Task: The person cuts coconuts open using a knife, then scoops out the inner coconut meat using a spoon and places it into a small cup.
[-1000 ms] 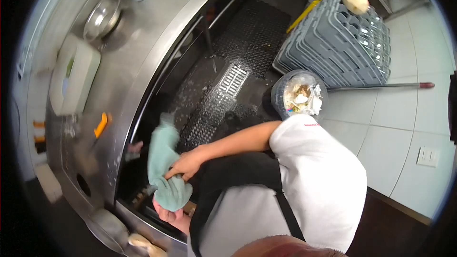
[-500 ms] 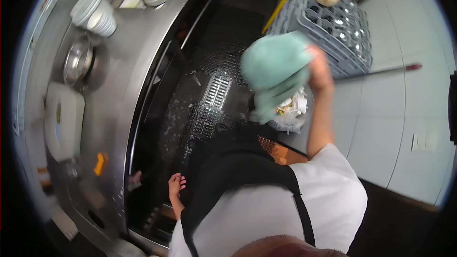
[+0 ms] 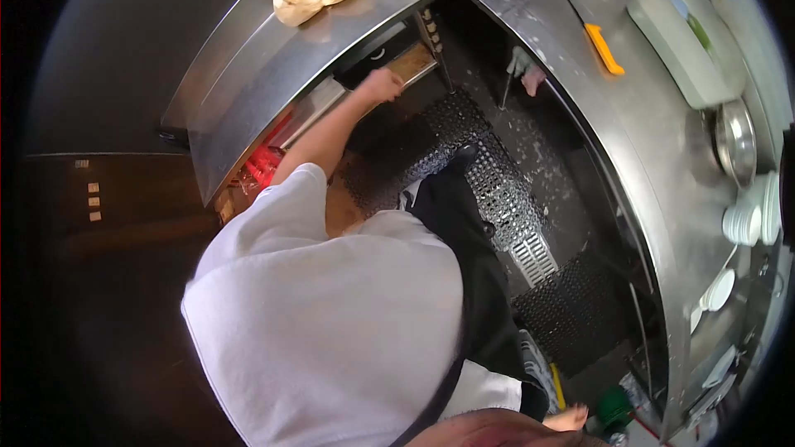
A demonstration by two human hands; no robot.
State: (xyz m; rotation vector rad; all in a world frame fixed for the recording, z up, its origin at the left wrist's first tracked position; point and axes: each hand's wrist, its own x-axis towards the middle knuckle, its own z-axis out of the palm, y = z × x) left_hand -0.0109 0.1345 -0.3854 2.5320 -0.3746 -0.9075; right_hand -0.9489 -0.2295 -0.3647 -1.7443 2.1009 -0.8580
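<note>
My left arm reaches out over the floor, and my left hand (image 3: pixel 383 84) is loosely curled with nothing visible in it. It is in front of a low opening under the steel counter (image 3: pixel 240 128), near a wooden ledge (image 3: pixel 411 64). On that counter lie two pale, hollow, shell-like objects (image 3: pixel 298 5). My right hand (image 3: pixel 568 419) shows only in part at the bottom edge, beside my head and apron. Its visible fingers look loosely bent and apart, with nothing seen in them. The green cloth is out of view.
Along the right runs a steel worktop (image 3: pixel 638 149) with an orange-handled knife (image 3: pixel 603 48), a white container (image 3: pixel 691 41), a metal bowl (image 3: pixel 734 145) and stacked white cups (image 3: pixel 742 224). A floor drain (image 3: pixel 534 259) lies amid wet black matting (image 3: pixel 580 306). A green bucket (image 3: pixel 614 407) stands at the bottom.
My body has turned, so the worktop has shifted from the left side to the right. The green cloth, earlier in my right hand, has gone from view. My left arm now stretches forward.
</note>
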